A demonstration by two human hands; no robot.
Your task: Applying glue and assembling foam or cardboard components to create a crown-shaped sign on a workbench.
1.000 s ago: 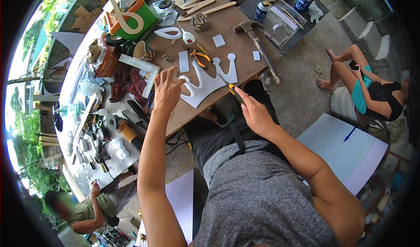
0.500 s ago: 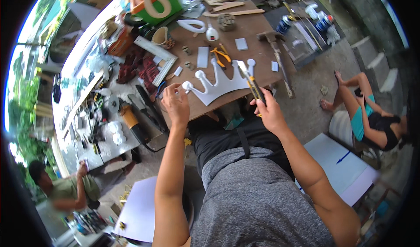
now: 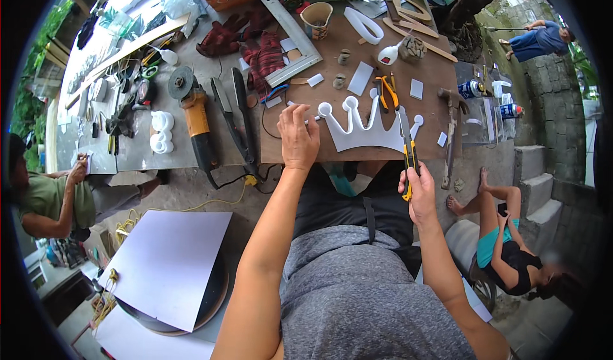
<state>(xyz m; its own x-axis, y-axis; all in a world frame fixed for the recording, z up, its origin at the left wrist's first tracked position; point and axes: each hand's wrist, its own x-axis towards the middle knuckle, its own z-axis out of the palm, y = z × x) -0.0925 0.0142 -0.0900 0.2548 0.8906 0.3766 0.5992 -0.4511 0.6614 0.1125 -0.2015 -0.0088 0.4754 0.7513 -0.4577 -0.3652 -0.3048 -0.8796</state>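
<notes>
My right hand [image 3: 421,193] is closed round a yellow and black utility knife [image 3: 410,161], its blade pointing away from me over the right part of a white crown-shaped cutout [image 3: 367,136]. The crown lies at the table's near edge, its round-tipped points facing away. Just left of it, my left hand [image 3: 299,136] is held with curled fingers; a small dark tip shows at them, too small to name. Beyond the crown lie orange-handled pliers [image 3: 387,93] and small white rectangles [image 3: 360,78]. A white squeeze bottle [image 3: 388,55] is farther back.
A hammer [image 3: 450,124] lies at the table's right edge. Left are an angle grinder [image 3: 191,114], a metal square [image 3: 300,66] and red-black gloves [image 3: 262,63]. Spray cans [image 3: 472,90] stand at right. One person [image 3: 60,200] is at left, another [image 3: 504,239] sits at right, and a third [image 3: 539,41] stands farther back.
The view has turned, shifting the whole scene. My left hand's fingers have drawn in from a looser, open shape. The knife stays in my right hand and now points more directly away from me.
</notes>
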